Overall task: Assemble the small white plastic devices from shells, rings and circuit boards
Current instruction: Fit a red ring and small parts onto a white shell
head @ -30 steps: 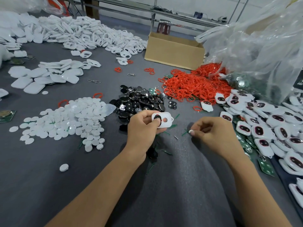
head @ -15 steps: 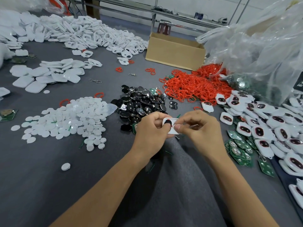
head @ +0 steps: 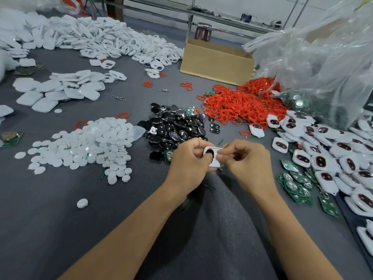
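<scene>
Holding a small white shell [head: 215,163] over the near middle of the grey table [head: 60,219], the left hand [head: 188,162] curls its grip round the shell's left end, thumb beside its dark oval window, while the right hand [head: 247,164] pinches the shell's right edge with its fingertips pressed together. Just beyond the hands lies a heap of black parts [head: 175,126], with red rings [head: 242,106] behind to the right and white discs [head: 90,144] to the left. Green circuit boards [head: 296,182] and assembled devices [head: 323,160] lie near the right hand.
</scene>
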`<action>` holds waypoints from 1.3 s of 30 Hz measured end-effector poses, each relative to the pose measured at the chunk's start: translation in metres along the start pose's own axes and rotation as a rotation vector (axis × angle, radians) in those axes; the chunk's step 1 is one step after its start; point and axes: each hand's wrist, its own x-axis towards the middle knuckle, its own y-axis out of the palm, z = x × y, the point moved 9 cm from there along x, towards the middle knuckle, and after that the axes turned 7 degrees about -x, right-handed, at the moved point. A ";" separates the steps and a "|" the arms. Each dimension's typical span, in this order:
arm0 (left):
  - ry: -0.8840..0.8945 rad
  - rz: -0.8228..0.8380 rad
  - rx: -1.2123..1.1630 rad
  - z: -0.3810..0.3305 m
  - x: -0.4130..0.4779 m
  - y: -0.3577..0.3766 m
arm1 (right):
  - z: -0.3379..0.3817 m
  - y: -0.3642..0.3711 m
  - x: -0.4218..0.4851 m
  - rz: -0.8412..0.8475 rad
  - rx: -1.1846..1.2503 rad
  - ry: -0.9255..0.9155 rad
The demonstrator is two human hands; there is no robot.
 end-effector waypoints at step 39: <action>-0.050 -0.045 -0.247 -0.009 0.004 -0.023 | -0.026 -0.022 0.006 -0.132 0.256 0.142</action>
